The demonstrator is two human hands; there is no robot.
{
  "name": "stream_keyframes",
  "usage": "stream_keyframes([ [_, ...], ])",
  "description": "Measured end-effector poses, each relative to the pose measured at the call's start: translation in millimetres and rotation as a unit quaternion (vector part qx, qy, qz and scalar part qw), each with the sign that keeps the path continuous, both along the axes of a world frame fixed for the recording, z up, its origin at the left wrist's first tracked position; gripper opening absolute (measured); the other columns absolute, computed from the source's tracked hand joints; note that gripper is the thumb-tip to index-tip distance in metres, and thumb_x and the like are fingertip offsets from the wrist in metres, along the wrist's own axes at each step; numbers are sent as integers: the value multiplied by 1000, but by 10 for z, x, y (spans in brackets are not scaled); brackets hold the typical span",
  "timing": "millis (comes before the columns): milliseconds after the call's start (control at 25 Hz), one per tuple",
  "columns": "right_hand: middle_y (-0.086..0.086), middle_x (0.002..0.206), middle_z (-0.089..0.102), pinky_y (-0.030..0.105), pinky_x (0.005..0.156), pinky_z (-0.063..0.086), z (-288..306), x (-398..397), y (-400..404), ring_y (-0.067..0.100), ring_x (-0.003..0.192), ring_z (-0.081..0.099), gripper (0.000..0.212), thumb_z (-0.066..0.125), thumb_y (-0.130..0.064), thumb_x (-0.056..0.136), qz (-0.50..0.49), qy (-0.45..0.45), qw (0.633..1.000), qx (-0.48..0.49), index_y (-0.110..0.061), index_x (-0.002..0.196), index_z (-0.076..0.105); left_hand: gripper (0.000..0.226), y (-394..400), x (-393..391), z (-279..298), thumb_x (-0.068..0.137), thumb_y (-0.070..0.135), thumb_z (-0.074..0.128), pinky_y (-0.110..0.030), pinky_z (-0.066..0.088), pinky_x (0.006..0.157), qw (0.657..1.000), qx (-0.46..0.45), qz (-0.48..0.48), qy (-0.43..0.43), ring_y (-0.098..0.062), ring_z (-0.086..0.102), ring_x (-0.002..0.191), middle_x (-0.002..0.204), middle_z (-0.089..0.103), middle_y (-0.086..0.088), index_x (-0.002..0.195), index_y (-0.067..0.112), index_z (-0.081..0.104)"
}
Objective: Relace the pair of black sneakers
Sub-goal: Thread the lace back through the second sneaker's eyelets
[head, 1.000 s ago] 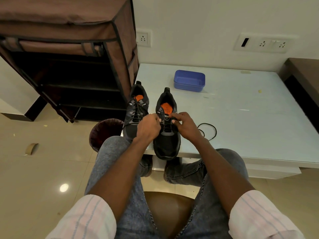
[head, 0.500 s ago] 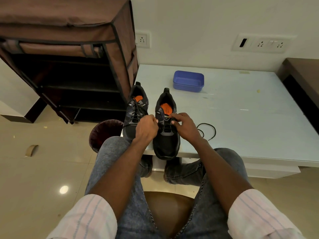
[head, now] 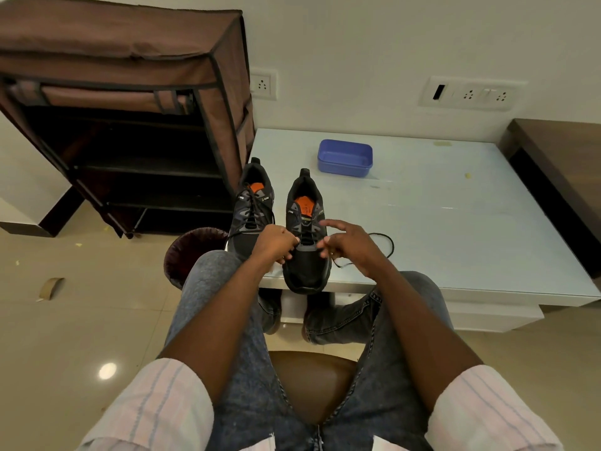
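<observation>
Both hands have dropped toward frame centre. Left hand (head: 274, 244) pinches lace at the right sneaker (head: 305, 242); right hand (head: 349, 247) fingers spread, loose. Sneaker on bench (head: 455, 222) edge. Lower eyelets apparently underway.

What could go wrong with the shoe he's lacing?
The right sneaker has its toe sticking out past the edge of the white table, so a hard tug might tip it off. The loose black lace loops beside the right hand and could snag or knot. The left hand hides some eyelets, so one might get skipped.
</observation>
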State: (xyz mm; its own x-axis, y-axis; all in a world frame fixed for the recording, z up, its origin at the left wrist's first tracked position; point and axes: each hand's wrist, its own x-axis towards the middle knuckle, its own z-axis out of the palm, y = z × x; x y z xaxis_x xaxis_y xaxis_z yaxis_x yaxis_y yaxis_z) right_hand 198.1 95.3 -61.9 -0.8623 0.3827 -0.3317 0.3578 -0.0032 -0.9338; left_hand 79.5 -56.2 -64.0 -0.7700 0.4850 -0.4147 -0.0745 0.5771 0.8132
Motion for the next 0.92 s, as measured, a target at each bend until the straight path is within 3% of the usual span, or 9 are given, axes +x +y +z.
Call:
stream_keyframes([
  [120, 17, 111, 71, 29, 83, 57, 128, 88, -45, 27, 103, 70, 32, 52, 7, 95, 40, 81, 982, -164, -1, 124, 62, 15, -14, 96, 138, 96, 0, 52, -31, 54, 74, 973, 101, -53, -202, -20, 66, 80, 89, 68, -9, 95, 8, 64],
  [240, 16, 93, 73, 26, 71, 56, 121, 122, -99, 18, 82, 70, 19, 64, 2, 90, -10, 95, 995, -32, -6, 105, 71, 24, -39, 153, 159, 98, -1, 47, -37, 49, 102, 927, 176, -130, -305, -26, 68, 108, 107, 71, -12, 116, 5, 62],
  [320, 7, 83, 72, 23, 62, 50, 115, 125, -94, 6, 67, 63, 12, 68, -4, 88, -70, 90, 992, 47, -6, 98, 74, 24, -57, 165, 163, 101, 8, 46, -35, 53, 96, 918, 179, -151, -319, -28, 71, 98, 98, 74, -14, 118, 1, 62],
  [440, -2, 83, 69, 26, 66, 49, 137, 86, -15, 8, 74, 60, 9, 65, -9, 89, -190, 47, 977, 80, -6, 90, 73, 26, -90, 110, 216, 102, 22, 49, -29, 54, 70, 936, 166, -104, -294, -16, 64, 62, 68, 65, -3, 104, 3, 67],
  [520, 4, 82, 66, 34, 75, 50, 118, 60, 71, 18, 78, 59, 9, 62, -9, 88, -268, 3, 962, 59, -4, 86, 70, 22, -109, 11, 233, 101, 22, 53, -25, 46, 60, 952, 158, -55, -256, -9, 49, 51, 60, 54, 3, 98, 5, 67],
  [680, 14, 90, 58, 29, 62, 44, -34, 71, 178, 19, 72, 52, 10, 58, -4, 85, -347, -82, 931, -83, 3, 90, 64, 14, -159, -275, 306, 96, 6, 54, -21, 33, 48, 976, 117, -20, -181, -9, 42, 52, 65, 55, 1, 101, 5, 67],
  [800, 12, 111, 55, 31, 79, 45, -70, 4, 46, 24, 99, 53, 34, 58, -3, 82, -300, -104, 939, 135, 4, 115, 59, 12, -155, -425, 329, 94, -1, 55, -18, 29, 37, 988, 65, -48, -130, -10, 45, 48, 78, 66, -8, 101, 3, 64],
  [840, 7, 123, 55, 29, 91, 44, -48, -27, -48, 20, 113, 50, 42, 60, -3, 83, -239, -48, 946, 216, -5, 124, 56, 9, -143, -434, 314, 94, 0, 57, -18, 29, 36, 989, 56, -67, -120, -10, 46, 48, 83, 70, -11, 99, 3, 64],
  [920, -2, 126, 57, 19, 93, 42, 6, -84, -250, 8, 114, 52, 45, 62, -6, 87, -98, 45, 967, 231, -16, 131, 53, 5, -94, -391, 275, 93, 3, 62, -19, 33, 37, 985, 59, -109, -122, -12, 50, 50, 90, 73, -14, 97, 3, 63],
])
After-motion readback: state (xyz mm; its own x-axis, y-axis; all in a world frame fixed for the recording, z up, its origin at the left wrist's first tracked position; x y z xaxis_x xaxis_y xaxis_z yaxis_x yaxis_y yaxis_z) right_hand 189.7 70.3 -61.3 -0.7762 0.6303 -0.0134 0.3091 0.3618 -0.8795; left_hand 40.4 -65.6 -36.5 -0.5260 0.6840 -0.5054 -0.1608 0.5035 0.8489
